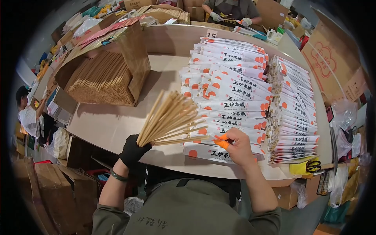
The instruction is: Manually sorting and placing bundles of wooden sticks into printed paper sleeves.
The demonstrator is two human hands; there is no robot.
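Observation:
In a black glove, my left hand [134,150] is closed around the lower ends of a fanned bunch of wooden chopsticks [169,117]. A few of these sticks slant right, their tips close to my right hand [236,145]. Orange covers wrap the thumb and a finger of that hand, which are pinched together; what they hold, if anything, is too small to make out. Beneath it lies a white printed paper sleeve [207,152] with an orange dot. Beyond, overlapping rows of similar paper-sleeved chopsticks [235,105] cover the middle of the table.
At the left stands an open brown paper bag [137,58] packed with chopsticks. Another sleeved stack [293,117] is at right, with black-handled scissors [313,166] near a yellow piece. A large cardboard box [333,58] stands beyond the table [160,82]. A gloved co-worker [231,11] works opposite.

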